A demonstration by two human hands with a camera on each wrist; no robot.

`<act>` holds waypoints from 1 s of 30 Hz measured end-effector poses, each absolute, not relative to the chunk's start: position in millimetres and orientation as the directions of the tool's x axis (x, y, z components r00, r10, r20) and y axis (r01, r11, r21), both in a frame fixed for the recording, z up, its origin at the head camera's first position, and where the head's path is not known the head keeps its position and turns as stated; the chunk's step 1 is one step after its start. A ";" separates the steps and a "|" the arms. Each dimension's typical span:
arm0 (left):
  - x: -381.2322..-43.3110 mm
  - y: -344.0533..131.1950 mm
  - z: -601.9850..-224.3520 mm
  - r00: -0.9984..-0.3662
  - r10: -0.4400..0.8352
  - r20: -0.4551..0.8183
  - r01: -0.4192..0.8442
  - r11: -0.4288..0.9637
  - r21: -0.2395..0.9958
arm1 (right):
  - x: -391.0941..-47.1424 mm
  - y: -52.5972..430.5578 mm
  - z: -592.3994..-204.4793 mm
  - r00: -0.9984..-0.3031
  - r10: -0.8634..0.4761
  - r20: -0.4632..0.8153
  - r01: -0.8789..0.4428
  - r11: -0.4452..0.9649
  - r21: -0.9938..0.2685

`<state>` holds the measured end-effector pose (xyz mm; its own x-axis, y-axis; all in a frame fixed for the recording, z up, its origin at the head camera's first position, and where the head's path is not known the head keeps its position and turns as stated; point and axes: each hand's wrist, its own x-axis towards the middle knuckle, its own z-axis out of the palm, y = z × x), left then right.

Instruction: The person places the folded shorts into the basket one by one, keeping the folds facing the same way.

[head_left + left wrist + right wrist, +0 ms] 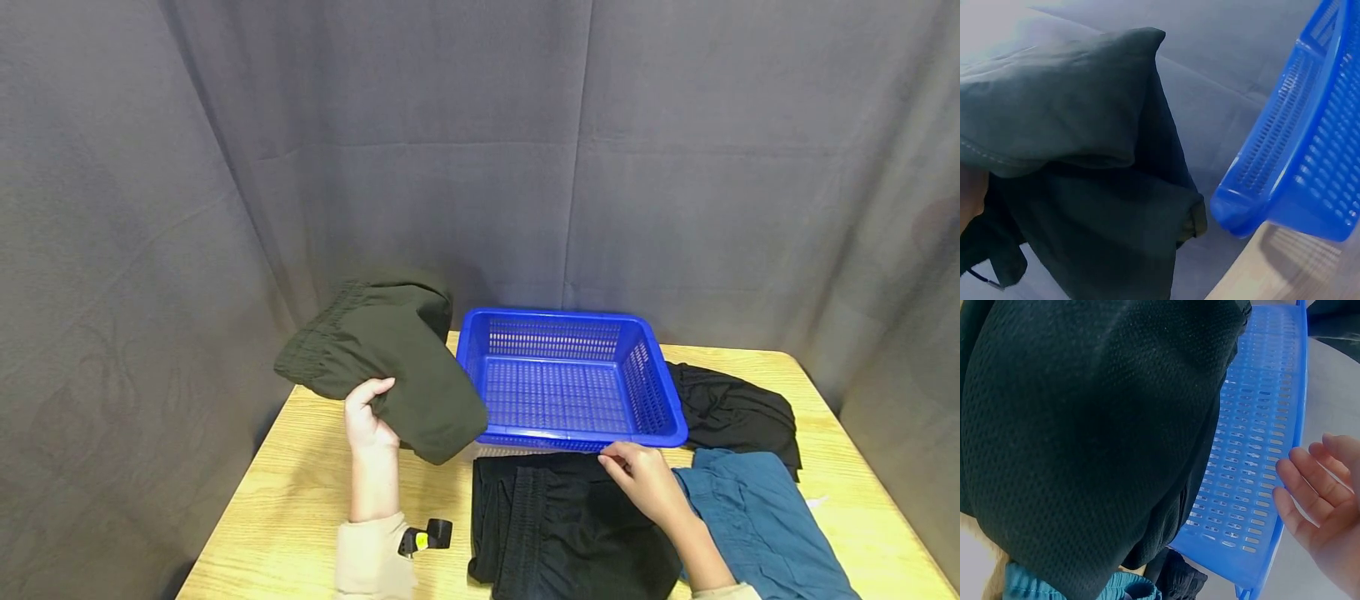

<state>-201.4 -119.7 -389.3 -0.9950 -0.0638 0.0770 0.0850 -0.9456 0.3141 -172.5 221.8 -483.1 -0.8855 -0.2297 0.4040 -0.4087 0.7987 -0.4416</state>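
My left hand (370, 417) grips dark green elastic-waist pants (401, 362), thumb on top of the cloth, raised above the table at the left of a blue basket (573, 437). In the left wrist view the green cloth (1085, 119) hangs in loose folds and hides most of the hand. At the basket's front rim is my right hand (645, 483), over folded black pants (577, 533) with a gathered waistband. The right wrist view shows its fingers (1310, 494) loosely bent with nothing between them, beside the basket wall (1241, 450).
Teal elastic-waist pants (772, 517) lie at the right front of the wooden table (277, 508). Behind them, against the basket's right side, is another black garment (738, 412). A grey curtain (480, 167) stands behind and on both sides. A small black device (427, 537) sits at my left wrist.
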 end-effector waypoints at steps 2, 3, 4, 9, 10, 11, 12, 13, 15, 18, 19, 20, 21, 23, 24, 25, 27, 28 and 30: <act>-199.4 -117.5 -391.4 -0.995 -0.036 0.093 0.065 -0.940 0.335 | -172.0 221.3 -483.5 -0.879 -0.235 0.414 -0.419 0.794 -0.441; -198.3 -116.4 -392.4 -0.994 -0.024 0.104 0.058 -0.936 0.346 | -171.7 221.2 -483.6 -0.878 -0.236 0.416 -0.422 0.792 -0.442; -197.3 -115.0 -393.3 -0.993 -0.012 0.121 0.055 -0.933 0.356 | -171.3 221.1 -483.5 -0.878 -0.237 0.416 -0.424 0.789 -0.444; -194.1 -106.8 -396.8 -0.980 0.041 0.197 0.044 -0.912 0.408 | -169.9 220.3 -482.4 -0.873 -0.241 0.424 -0.433 0.785 -0.443; -193.9 -105.0 -397.2 -0.976 0.051 0.212 0.042 -0.909 0.415 | -169.9 219.8 -482.1 -0.871 -0.242 0.428 -0.436 0.783 -0.443; -193.5 -103.3 -397.6 -0.973 0.063 0.221 0.038 -0.905 0.424 | -169.8 219.1 -481.7 -0.870 -0.242 0.430 -0.437 0.782 -0.444; -193.1 -101.8 -398.1 -0.971 0.071 0.228 0.035 -0.901 0.432 | -170.0 218.2 -481.5 -0.870 -0.243 0.430 -0.439 0.779 -0.448; -192.5 -100.3 -398.4 -0.970 0.078 0.231 0.031 -0.899 0.437 | -170.2 217.3 -481.4 -0.871 -0.244 0.426 -0.439 0.775 -0.454; -191.3 -97.6 -398.5 -0.967 0.093 0.235 0.022 -0.895 0.446 | -170.4 215.2 -481.8 -0.877 -0.242 0.416 -0.436 0.765 -0.474; -188.6 -93.9 -398.0 -0.966 0.105 0.234 0.014 -0.889 0.458 | -170.7 212.8 -483.8 -0.878 -0.242 0.412 -0.438 0.752 -0.492; -187.7 -92.6 -397.4 -0.964 0.115 0.239 0.007 -0.889 0.458 | -170.7 212.3 -484.6 -0.876 -0.242 0.417 -0.443 0.747 -0.496; -187.0 -91.4 -396.7 -0.962 0.125 0.242 -0.001 -0.890 0.456 | -170.8 211.8 -485.7 -0.872 -0.241 0.426 -0.449 0.739 -0.502; -186.2 -90.1 -396.2 -0.959 0.137 0.249 -0.009 -0.890 0.456 | -170.7 211.5 -486.6 -0.868 -0.240 0.435 -0.455 0.735 -0.502; -185.2 -87.2 -394.8 -0.948 0.162 0.275 -0.018 -0.887 0.461 | -170.5 210.5 -488.0 -0.856 -0.238 0.459 -0.474 0.718 -0.510; -184.8 -85.9 -394.5 -0.939 0.183 0.291 -0.031 -0.888 0.459 | -170.4 210.0 -488.5 -0.847 -0.238 0.475 -0.486 0.706 -0.515; -184.1 -84.6 -394.1 -0.931 0.200 0.306 -0.039 -0.886 0.462 | -170.1 209.2 -488.7 -0.840 -0.236 0.489 -0.499 0.691 -0.523; -183.5 -81.8 -394.1 -0.913 0.229 0.338 -0.048 -0.882 0.468 | -169.6 207.3 -489.0 -0.827 -0.231 0.512 -0.521 0.659 -0.543; -183.1 -80.3 -394.0 -0.903 0.246 0.352 -0.057 -0.882 0.469 | -169.1 206.1 -488.9 -0.822 -0.230 0.521 -0.531 0.639 -0.556; -182.1 -77.5 -394.7 -0.888 0.275 0.368 -0.078 -0.880 0.469 | -168.3 203.4 -488.5 -0.817 -0.223 0.532 -0.544 0.604 -0.582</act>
